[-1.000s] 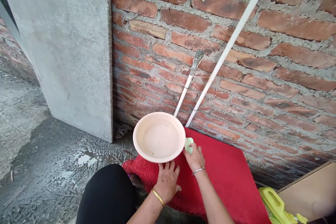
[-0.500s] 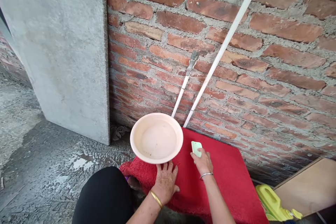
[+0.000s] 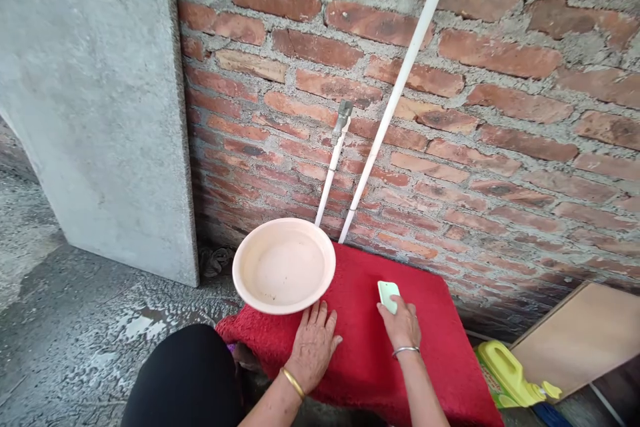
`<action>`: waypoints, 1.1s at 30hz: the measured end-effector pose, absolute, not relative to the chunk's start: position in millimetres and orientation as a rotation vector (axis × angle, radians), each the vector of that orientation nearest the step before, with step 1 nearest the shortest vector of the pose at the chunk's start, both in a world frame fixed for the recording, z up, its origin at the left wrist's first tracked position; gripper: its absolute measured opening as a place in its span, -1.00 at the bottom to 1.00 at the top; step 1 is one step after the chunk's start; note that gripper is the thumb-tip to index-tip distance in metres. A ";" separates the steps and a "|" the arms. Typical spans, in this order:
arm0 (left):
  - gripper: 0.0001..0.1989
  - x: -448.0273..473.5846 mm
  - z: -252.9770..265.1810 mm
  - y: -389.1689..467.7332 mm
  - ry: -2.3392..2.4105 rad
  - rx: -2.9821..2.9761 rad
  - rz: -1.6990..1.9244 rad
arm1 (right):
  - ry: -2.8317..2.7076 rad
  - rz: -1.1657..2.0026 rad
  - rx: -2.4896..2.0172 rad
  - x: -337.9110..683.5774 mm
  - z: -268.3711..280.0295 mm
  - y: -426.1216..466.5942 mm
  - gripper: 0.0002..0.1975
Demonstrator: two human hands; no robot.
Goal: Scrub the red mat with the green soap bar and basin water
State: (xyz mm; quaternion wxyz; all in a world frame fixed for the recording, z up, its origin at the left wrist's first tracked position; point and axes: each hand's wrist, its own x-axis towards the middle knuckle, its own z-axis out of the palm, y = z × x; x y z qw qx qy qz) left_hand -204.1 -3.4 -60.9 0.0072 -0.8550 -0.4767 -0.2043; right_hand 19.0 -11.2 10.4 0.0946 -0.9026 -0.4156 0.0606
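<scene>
A red, wet-looking cloth [image 3: 360, 320] with a fuzzy edge lies spread over a low flat surface in front of me. My left hand [image 3: 315, 340] rests flat on its left part, fingers spread, just below the rim of the basin. In my right hand [image 3: 403, 327] is a pale green scrubbing brush [image 3: 387, 295], pressed down on the cloth; its underside is hidden. The pale pink plastic basin [image 3: 285, 263] stands at the cloth's far left corner, with a few dark specks inside.
Behind the cloth rises a brick wall [image 3: 325, 87] with a tap [image 3: 343, 121] and a long white pipe [image 3: 395, 100]. A grey slab [image 3: 110, 107] leans at left above wet concrete floor [image 3: 100, 333]. At right are a yellow jug [image 3: 505, 373] and a tan board [image 3: 580, 340].
My right hand has moved the brush a little right and nearer to me across the cloth. My left hand stays flat on the cloth. The view has shifted slightly right.
</scene>
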 end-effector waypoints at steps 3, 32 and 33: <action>-0.53 -197.3 -67.9 2.9 -1.430 -2.667 -0.679 | -1.327 0.186 -2.567 -5.4 2.6 -11.7 -0.58; -0.55 -191.8 -47.5 6.7 -1.674 -2.739 -0.558 | -1.237 0.167 -2.666 46.4 1.1 -45.5 -0.56; -0.55 -192.0 -47.1 6.8 -1.675 -2.740 -0.555 | -1.214 0.156 -2.673 49.2 1.0 -47.7 -0.55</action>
